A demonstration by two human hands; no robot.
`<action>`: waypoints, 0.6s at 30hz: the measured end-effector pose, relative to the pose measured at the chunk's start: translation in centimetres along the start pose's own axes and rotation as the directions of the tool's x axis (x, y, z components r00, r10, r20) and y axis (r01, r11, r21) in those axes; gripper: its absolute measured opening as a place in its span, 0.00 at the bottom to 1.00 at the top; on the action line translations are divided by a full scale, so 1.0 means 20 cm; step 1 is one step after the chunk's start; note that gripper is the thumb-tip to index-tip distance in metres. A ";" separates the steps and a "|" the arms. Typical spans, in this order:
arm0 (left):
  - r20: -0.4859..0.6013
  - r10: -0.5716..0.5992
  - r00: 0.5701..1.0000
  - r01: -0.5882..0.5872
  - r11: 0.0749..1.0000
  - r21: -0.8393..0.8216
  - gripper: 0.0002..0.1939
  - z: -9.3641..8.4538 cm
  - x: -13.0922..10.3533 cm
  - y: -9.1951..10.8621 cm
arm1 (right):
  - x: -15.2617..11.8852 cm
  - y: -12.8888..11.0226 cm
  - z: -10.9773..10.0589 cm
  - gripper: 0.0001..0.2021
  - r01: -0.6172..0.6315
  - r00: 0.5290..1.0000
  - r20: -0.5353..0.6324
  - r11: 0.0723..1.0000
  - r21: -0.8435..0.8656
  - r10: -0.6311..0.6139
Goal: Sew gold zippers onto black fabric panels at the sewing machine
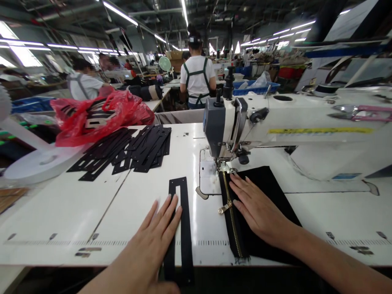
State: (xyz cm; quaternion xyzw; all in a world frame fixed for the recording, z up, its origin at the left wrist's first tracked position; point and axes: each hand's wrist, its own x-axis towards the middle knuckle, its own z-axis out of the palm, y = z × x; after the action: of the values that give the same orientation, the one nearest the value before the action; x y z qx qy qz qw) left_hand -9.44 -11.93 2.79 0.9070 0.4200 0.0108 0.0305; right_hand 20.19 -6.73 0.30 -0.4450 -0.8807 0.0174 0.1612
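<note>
My left hand (159, 232) lies flat with fingers spread on a black rectangular frame piece (185, 220), which has a long slot and small holes at its corners. The near end of that piece reaches past the table's front edge. Under my right hand (255, 206), also flat with fingers stretched out, is a black fabric panel (275, 192). A gold-toothed zipper (234, 228) runs along the panel's left side, its gold slider and pull (225, 207) partway up. The panel's far end sits at the needle and presser foot of the white sewing machine (220, 163).
A pile of black slotted pieces (150, 147) lies at the table's back left, beside a red plastic bag (104, 116) and a white round stand (45, 163). Pink-handled snips (361, 112) rest on the machine arm. Beyond, a person (197, 77) in a white shirt faces away.
</note>
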 end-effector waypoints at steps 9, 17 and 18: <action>-0.155 0.121 0.980 -0.104 0.988 0.115 0.41 0.08 -0.09 0.01 | -0.01 0.01 0.00 0.24 0.048 0.998 0.046 0.994 -0.097 -0.044; -0.239 0.010 0.971 -0.019 0.999 -0.035 0.30 0.07 0.00 -0.10 | 0.00 -0.01 -0.01 0.27 0.048 0.997 0.066 0.987 -0.153 -0.039; -0.258 0.000 0.966 -0.007 1.000 -0.026 0.30 0.09 0.02 -0.11 | 0.00 -0.01 -0.02 0.28 0.053 0.997 0.067 0.987 -0.150 -0.044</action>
State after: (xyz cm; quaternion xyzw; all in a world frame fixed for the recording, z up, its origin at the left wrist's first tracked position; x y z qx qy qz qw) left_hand -10.83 -10.27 0.89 0.8980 0.4187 0.1345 -0.0122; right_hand 20.15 -6.98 0.63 -0.4335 -0.8948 -0.0392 0.0993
